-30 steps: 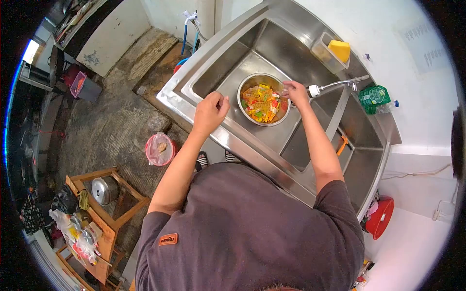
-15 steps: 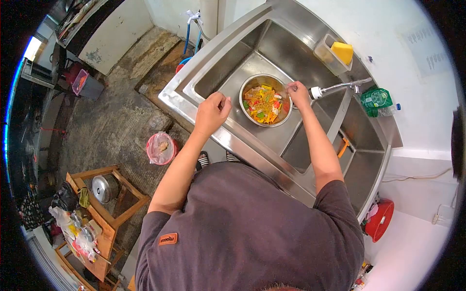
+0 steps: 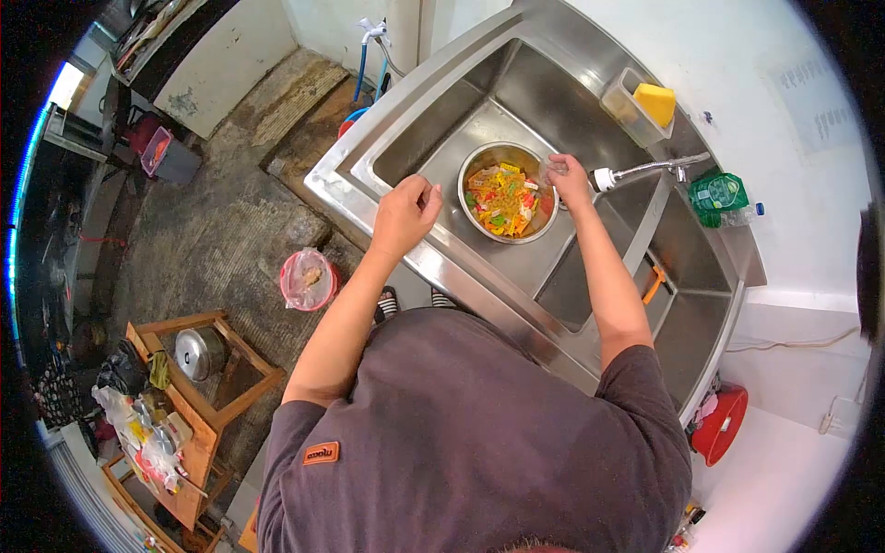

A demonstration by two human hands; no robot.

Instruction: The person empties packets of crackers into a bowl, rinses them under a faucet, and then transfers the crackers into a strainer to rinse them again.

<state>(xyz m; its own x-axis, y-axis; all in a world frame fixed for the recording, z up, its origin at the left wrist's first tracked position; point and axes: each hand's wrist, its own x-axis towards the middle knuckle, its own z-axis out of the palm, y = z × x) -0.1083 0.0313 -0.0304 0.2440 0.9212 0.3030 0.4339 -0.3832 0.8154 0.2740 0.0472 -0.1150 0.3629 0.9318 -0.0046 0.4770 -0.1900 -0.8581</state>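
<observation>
Stainless-steel sink (image 3: 438, 267), near edge before the person (image 3: 479, 424); dark floor (image 3: 221, 249) to the left, white wall (image 3: 724, 74) behind the back edge. Metal bowl (image 3: 514, 241), upright in the left basin (image 3: 438, 152), holding yellow, orange, red and green pieces (image 3: 502, 201). Clear tub (image 3: 619, 103) at the back edge, yellow sponge (image 3: 654, 104) inside. Left hand (image 3: 406, 217) over the near edge, fingers curled, contents indeterminable. Right hand (image 3: 570, 182) beside the bowl's right rim, fingers pinching a small clear piece (image 3: 552, 169).

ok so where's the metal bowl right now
In the head view, the metal bowl is above centre, inside the steel sink basin, between the left hand and the right hand.
</observation>
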